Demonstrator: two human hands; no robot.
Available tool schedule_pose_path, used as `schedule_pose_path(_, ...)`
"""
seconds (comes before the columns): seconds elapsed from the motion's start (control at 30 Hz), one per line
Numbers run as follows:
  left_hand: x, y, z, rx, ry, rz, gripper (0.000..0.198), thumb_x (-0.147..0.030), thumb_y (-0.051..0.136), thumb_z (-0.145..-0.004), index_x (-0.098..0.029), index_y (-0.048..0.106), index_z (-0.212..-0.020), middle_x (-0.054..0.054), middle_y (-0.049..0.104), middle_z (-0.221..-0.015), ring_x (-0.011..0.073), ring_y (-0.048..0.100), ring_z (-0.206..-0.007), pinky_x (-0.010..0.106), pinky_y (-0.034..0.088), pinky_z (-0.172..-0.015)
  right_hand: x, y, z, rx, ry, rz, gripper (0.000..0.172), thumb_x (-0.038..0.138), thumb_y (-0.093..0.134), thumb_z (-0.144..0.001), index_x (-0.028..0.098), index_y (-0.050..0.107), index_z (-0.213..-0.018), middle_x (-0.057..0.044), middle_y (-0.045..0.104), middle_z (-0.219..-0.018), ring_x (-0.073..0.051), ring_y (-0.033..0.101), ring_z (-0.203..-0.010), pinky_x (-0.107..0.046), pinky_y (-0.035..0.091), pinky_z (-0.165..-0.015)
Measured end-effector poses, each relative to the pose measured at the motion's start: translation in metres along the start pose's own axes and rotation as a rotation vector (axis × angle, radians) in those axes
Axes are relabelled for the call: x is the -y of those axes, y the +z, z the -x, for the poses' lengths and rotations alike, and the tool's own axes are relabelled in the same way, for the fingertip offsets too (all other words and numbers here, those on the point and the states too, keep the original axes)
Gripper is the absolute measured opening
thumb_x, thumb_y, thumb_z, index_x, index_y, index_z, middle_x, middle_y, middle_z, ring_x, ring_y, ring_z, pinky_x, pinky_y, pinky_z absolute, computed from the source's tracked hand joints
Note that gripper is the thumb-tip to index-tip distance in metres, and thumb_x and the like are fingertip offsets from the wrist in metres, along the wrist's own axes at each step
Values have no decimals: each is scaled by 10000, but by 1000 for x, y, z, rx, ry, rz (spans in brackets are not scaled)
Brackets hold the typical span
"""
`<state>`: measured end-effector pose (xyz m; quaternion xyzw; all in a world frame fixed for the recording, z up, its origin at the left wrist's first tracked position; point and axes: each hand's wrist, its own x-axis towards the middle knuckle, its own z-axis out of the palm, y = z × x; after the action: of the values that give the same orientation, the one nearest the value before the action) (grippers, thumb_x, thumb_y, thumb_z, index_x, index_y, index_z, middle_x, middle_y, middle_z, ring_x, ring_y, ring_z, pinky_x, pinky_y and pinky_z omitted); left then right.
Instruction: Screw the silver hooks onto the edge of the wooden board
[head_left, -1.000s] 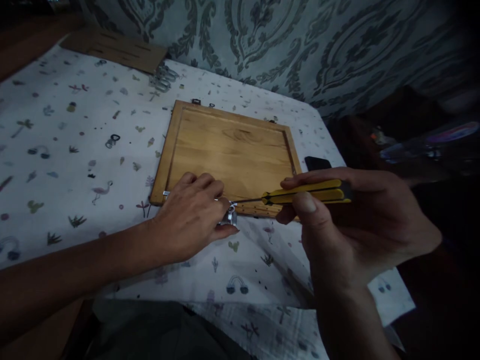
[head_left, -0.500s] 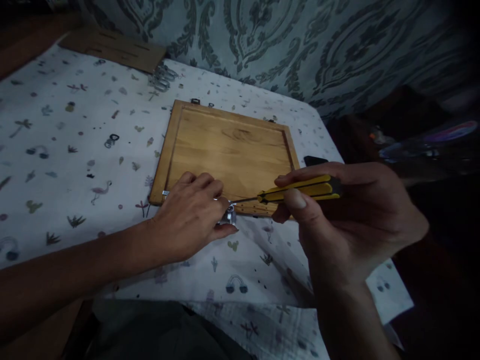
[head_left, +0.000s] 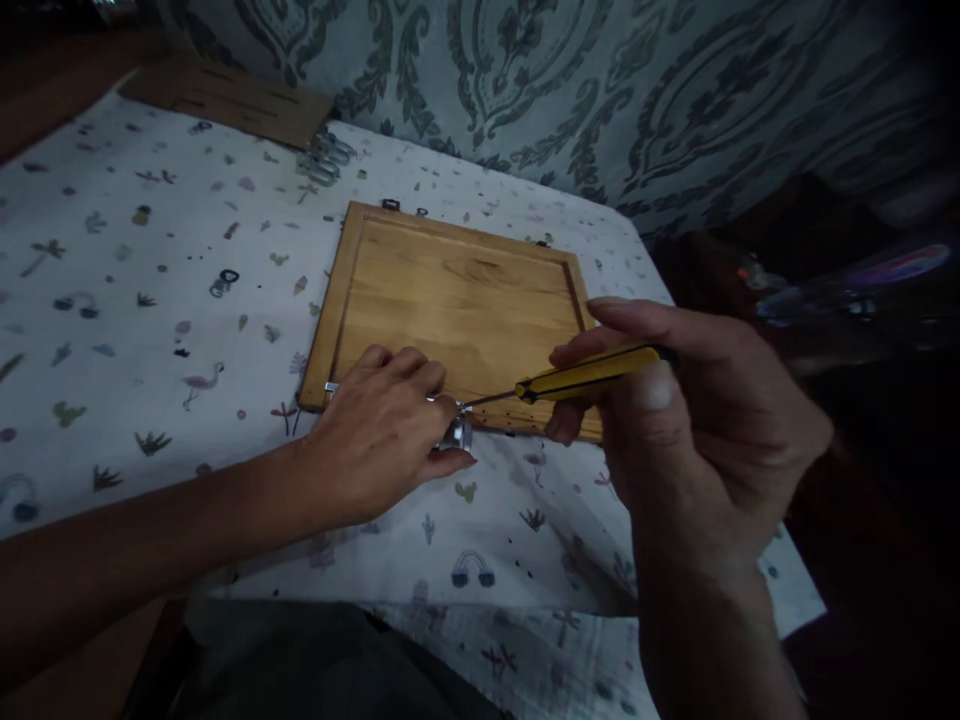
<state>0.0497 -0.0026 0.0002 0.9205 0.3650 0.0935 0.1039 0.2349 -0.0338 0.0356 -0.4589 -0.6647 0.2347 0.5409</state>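
Note:
A framed wooden panel lies flat on the patterned cloth. My left hand rests over its near edge, fingers curled round a shiny metal fitting; most of that fitting is hidden beneath the hand, and one silver end shows to the left. In my right hand is a screwdriver with a yellow and black handle, held between thumb and fingers. Its thin shaft points left, with the tip at the fitting beside my left fingers. Small holes show along the panel's near edge, right of the fitting.
A white printed cloth covers the table. At the back left lie a brown cardboard piece and a bunch of metal pieces. Small dark clasps sit at the panel's far edge. A patterned wall rises behind.
The screwdriver handle has turned in my right hand. My right thumb and forefinger have shifted along it, the forefinger now lifted higher. The left hand and panel stay put.

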Motion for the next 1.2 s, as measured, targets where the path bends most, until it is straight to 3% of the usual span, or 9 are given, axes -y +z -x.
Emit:
schedule_pose_path(0.37,3,5,3,-94,48,-26,319,-494,660,-857,-185,733,-886,62,664,-874,246,564,-915,376,344,-759,-1,1,0,-45,-34,-60,119,186,749,-802,276,724,-874,30,739,-836,-88,531,-406,-247,397,-310)
schedule_pose_path(0.47,2,4,2,-86,48,-30,329,-502,652,-859,-185,736,-889,65,666,-879,252,563,-920,376,344,-755,0,1,0,5,-25,-118,142,204,723,-831,268,725,-958,19,731,-852,-105,591,-485,-252,456,-360)
schedule_pose_path(0.6,0,1,1,-22,21,-11,326,-492,656,-857,-181,743,-902,69,663,-890,276,565,-944,391,337,-760,1,-2,0,62,30,-167,228,242,636,-904,292,718,-1111,-21,713,-925,-187,706,-800,-271,533,-452)
schedule_pose_path(0.83,0,0,0,-1,0,1,339,-494,651,-861,-173,741,-922,68,659,-909,273,563,-957,401,348,-785,-5,-2,-1,-19,-60,-176,236,98,771,-754,245,727,-934,15,749,-922,-98,629,-545,-211,461,-322)
schedule_pose_path(0.97,1,0,-1,1,2,-9,343,-498,646,-863,-173,743,-913,73,660,-916,279,560,-964,402,351,-781,-4,0,-1,-11,-23,-221,240,123,775,-758,274,707,-930,31,755,-869,-114,656,-577,-200,454,-317)
schedule_pose_path(1.1,0,-2,-1,17,-3,0,335,-490,655,-859,-173,744,-920,75,663,-921,279,562,-970,401,349,-786,1,-2,0,25,15,-137,222,246,713,-841,301,738,-1054,-6,727,-917,-157,690,-700,-264,528,-428)
schedule_pose_path(1.2,-1,-2,0,31,-12,8,328,-478,663,-857,-169,744,-929,73,662,-933,281,563,-979,403,346,-795,0,-4,1,50,-1,-129,244,226,681,-868,280,734,-1101,-22,726,-950,-171,701,-765,-270,537,-452)
